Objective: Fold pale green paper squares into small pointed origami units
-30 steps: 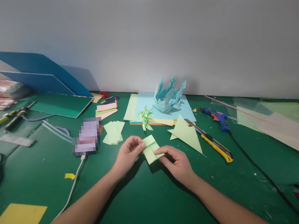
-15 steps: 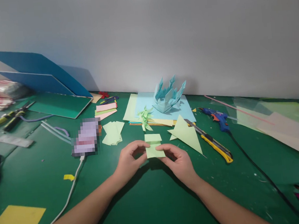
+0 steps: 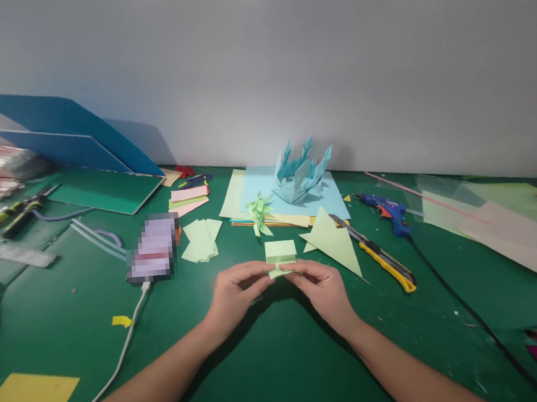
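Observation:
Between my two hands is a small pale green paper (image 3: 280, 249) with creases across it, its back part tilted up and its near part bent. My left hand (image 3: 236, 293) pinches its left edge, thumb below and fingers above. On the other side, my right hand (image 3: 320, 287) pinches the right edge in the same way. Just beyond the paper stands a green origami piece (image 3: 260, 212) with pointed leaves. Several pale green paper slips (image 3: 201, 240) lie to the left of it, and pale green triangular pieces (image 3: 334, 239) to the right.
A blue folded-paper model (image 3: 300, 180) sits on stacked coloured sheets (image 3: 233, 197) by the wall. Right of these lie a yellow utility knife (image 3: 388, 266) and a blue glue gun (image 3: 393, 213) with a black cord. Leftward are a phone (image 3: 154, 247) on a white cable, pliers (image 3: 27, 210) and a yellow sheet (image 3: 33, 400).
The pale green paper has turned from slanted to square with me, and its near part has been bent along a crease. Both hands have kept hold, the left shifting to the paper's side edge.

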Demonstrator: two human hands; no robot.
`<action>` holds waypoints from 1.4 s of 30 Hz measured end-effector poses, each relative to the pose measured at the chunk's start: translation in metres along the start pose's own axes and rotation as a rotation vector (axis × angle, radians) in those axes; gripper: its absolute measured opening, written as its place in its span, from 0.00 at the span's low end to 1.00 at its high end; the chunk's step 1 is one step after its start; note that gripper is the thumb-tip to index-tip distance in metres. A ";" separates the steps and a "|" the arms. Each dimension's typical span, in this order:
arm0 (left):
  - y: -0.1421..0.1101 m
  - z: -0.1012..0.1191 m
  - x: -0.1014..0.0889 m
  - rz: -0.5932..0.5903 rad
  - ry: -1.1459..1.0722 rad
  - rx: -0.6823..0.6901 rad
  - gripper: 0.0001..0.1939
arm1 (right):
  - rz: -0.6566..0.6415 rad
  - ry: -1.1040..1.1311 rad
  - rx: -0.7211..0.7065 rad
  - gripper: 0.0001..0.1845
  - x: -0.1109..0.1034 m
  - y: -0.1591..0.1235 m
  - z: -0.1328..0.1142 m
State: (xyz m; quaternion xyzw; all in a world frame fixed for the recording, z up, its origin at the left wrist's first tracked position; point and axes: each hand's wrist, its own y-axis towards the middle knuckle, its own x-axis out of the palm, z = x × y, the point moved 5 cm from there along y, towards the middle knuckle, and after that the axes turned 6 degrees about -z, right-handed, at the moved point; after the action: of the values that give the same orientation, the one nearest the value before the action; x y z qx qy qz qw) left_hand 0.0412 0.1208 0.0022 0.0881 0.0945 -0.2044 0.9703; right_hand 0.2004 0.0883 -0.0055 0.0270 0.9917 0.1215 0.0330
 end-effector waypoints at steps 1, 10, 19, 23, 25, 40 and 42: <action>0.000 0.001 0.001 -0.006 0.011 0.009 0.07 | 0.001 -0.002 0.005 0.07 0.000 0.000 0.000; 0.002 0.001 -0.005 0.097 0.041 -0.026 0.02 | -0.057 0.041 0.076 0.05 0.006 0.001 0.000; 0.000 -0.008 -0.002 0.114 -0.162 -0.143 0.10 | -0.027 0.066 0.189 0.12 0.005 0.000 0.007; 0.004 -0.006 0.003 0.081 -0.405 -0.153 0.20 | -0.055 -0.014 0.198 0.16 0.007 0.000 0.006; 0.005 -0.006 0.005 0.064 -0.432 -0.181 0.21 | -0.081 -0.048 0.187 0.16 0.009 0.000 0.005; 0.001 0.007 -0.002 0.087 0.146 0.042 0.08 | -0.035 0.000 0.212 0.15 0.010 -0.001 0.007; 0.000 0.008 -0.001 0.075 0.156 0.056 0.07 | -0.040 -0.011 0.217 0.15 0.010 -0.001 0.009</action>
State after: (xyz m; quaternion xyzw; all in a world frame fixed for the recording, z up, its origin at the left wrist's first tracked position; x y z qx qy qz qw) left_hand 0.0417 0.1196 0.0100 0.1345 0.1608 -0.1632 0.9640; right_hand 0.1908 0.0902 -0.0146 0.0112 0.9991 0.0123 0.0378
